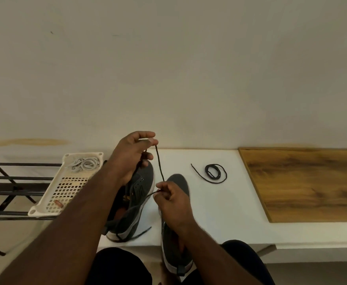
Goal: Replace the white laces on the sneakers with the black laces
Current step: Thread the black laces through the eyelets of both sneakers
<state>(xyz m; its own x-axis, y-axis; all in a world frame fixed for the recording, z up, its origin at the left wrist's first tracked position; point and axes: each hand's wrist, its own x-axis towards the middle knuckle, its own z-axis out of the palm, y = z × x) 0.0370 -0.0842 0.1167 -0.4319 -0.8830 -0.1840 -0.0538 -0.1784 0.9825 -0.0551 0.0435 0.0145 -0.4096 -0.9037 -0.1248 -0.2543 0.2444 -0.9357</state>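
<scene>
While the left hand [131, 155] pinches one stretch of the black lace [159, 163] above the left sneaker [141, 182], the right hand [171, 199] pinches another stretch just beside that sneaker.

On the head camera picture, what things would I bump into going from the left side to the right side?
Black metal rack → cream plastic basket holding white laces → grey sneaker being laced → coiled black lace → brown wooden board.

No readable text — no labels, brands or numbers.
</scene>
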